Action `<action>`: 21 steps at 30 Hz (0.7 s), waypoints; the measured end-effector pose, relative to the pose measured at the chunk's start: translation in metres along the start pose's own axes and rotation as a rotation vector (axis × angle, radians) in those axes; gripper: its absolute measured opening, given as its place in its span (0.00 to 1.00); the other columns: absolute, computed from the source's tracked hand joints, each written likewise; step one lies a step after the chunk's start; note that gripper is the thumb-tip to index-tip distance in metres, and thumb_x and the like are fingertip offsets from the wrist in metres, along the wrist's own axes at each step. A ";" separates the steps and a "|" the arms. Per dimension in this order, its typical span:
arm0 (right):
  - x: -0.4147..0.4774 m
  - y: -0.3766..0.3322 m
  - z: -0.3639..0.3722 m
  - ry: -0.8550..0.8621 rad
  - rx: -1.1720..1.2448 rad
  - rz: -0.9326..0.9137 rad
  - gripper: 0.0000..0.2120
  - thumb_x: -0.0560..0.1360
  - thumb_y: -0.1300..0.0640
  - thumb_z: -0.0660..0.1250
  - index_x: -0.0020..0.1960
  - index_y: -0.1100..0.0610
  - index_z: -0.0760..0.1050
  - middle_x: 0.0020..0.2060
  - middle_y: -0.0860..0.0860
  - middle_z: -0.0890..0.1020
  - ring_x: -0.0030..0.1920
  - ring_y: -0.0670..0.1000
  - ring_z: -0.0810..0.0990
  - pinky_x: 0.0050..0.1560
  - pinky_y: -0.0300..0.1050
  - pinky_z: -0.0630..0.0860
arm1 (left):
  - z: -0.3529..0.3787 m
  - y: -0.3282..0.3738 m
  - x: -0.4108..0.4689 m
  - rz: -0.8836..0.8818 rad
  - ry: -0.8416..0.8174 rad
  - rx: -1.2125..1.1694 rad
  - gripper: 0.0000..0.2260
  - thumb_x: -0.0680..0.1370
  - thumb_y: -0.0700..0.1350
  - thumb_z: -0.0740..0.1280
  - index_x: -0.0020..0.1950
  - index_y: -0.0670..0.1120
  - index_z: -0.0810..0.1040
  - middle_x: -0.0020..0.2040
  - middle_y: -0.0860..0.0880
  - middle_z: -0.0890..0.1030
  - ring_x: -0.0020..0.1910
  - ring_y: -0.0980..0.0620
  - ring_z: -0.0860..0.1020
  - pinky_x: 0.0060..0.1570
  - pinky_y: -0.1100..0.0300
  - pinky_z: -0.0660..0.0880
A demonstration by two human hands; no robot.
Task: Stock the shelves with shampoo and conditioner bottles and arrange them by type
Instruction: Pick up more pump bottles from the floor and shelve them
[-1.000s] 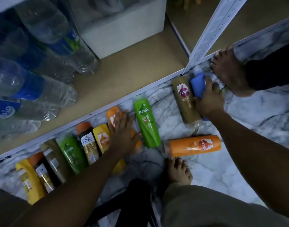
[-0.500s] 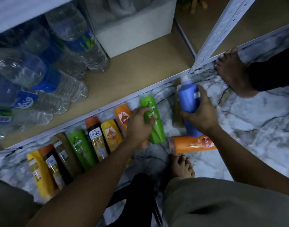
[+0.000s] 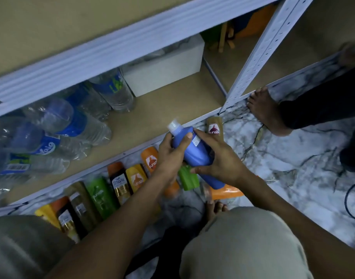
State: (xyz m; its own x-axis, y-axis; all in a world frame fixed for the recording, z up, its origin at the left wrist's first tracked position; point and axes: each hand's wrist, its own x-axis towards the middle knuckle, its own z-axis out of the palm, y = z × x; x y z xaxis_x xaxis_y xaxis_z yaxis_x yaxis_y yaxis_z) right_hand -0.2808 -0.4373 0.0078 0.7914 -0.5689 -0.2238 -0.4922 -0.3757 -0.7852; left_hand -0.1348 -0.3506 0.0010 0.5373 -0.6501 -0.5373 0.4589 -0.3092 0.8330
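Step in hand: transfer of one bottle from floor to shelf. The blue bottle (image 3: 194, 152) is held off the floor by both hands, tilted, with its white cap (image 3: 173, 125) pointing up and away from the person.

- The left hand (image 3: 170, 156) is curled round the upper body just below the cap.
- The right hand (image 3: 219, 164) wraps the middle and lower body, one finger lying along the back label.
- Directly beneath the fingers lies a green bottle (image 3: 187, 177), part of the row of bottles (image 3: 120, 184) on the floor. Contact with it probably does not occur, but blur prevents confirmation.
- The lower shelf (image 3: 152, 117) lies just beyond the fingertips.

Next move, as judged: carry the bottle forward past the cap end, bring it upright, and set it on bare board to the right of the water bottles (image 3: 72, 125).
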 end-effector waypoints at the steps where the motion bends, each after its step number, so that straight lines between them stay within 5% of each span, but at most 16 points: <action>1: -0.001 -0.008 -0.006 0.006 0.031 -0.002 0.53 0.62 0.48 0.85 0.80 0.49 0.61 0.66 0.50 0.73 0.57 0.42 0.75 0.55 0.29 0.69 | -0.002 0.010 -0.003 0.022 -0.010 0.015 0.16 0.76 0.48 0.74 0.62 0.44 0.79 0.54 0.46 0.86 0.53 0.48 0.85 0.52 0.47 0.82; 7: -0.019 -0.079 -0.051 -0.017 0.278 0.123 0.49 0.66 0.49 0.83 0.80 0.42 0.60 0.72 0.35 0.70 0.68 0.30 0.68 0.63 0.27 0.68 | -0.006 0.100 -0.047 0.150 -0.138 0.124 0.15 0.78 0.42 0.73 0.60 0.41 0.75 0.56 0.42 0.84 0.55 0.43 0.84 0.54 0.46 0.82; 10: -0.040 -0.129 -0.077 -0.031 0.331 0.218 0.40 0.68 0.49 0.81 0.70 0.32 0.62 0.64 0.28 0.70 0.62 0.25 0.71 0.57 0.22 0.67 | -0.003 0.158 -0.089 0.205 -0.115 0.211 0.17 0.76 0.47 0.75 0.60 0.46 0.74 0.56 0.46 0.84 0.55 0.48 0.83 0.56 0.48 0.81; 14: -0.080 -0.209 -0.110 -0.026 0.207 0.261 0.49 0.66 0.40 0.81 0.78 0.38 0.54 0.74 0.47 0.66 0.75 0.51 0.67 0.67 0.40 0.68 | 0.002 0.246 -0.155 0.225 -0.056 0.288 0.22 0.73 0.57 0.76 0.59 0.49 0.73 0.54 0.50 0.84 0.54 0.52 0.83 0.57 0.45 0.80; 17: -0.113 -0.280 -0.128 0.081 0.142 0.250 0.53 0.67 0.43 0.79 0.81 0.43 0.50 0.77 0.55 0.62 0.79 0.57 0.58 0.71 0.51 0.66 | 0.007 0.317 -0.206 0.181 -0.057 0.325 0.22 0.70 0.63 0.76 0.55 0.55 0.71 0.50 0.54 0.84 0.52 0.52 0.84 0.53 0.40 0.81; 19: -0.135 -0.332 -0.147 0.193 0.207 0.243 0.47 0.66 0.43 0.76 0.78 0.37 0.55 0.73 0.47 0.68 0.75 0.52 0.66 0.65 0.45 0.71 | 0.011 0.366 -0.243 0.207 -0.087 0.378 0.24 0.68 0.65 0.75 0.54 0.55 0.71 0.51 0.53 0.83 0.52 0.51 0.83 0.53 0.39 0.81; 21: -0.155 -0.378 -0.170 0.241 0.339 0.216 0.41 0.68 0.54 0.79 0.68 0.30 0.59 0.64 0.34 0.73 0.64 0.37 0.75 0.54 0.29 0.72 | 0.013 0.412 -0.278 0.202 -0.167 0.371 0.24 0.68 0.64 0.75 0.57 0.56 0.73 0.54 0.50 0.83 0.54 0.47 0.83 0.53 0.38 0.81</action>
State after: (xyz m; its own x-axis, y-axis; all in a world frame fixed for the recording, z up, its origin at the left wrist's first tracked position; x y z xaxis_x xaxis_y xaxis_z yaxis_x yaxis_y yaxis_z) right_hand -0.2790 -0.3310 0.4374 0.5575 -0.7764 -0.2939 -0.4580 0.0076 -0.8889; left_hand -0.1043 -0.3070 0.4955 0.4545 -0.8168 -0.3554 0.0550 -0.3725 0.9264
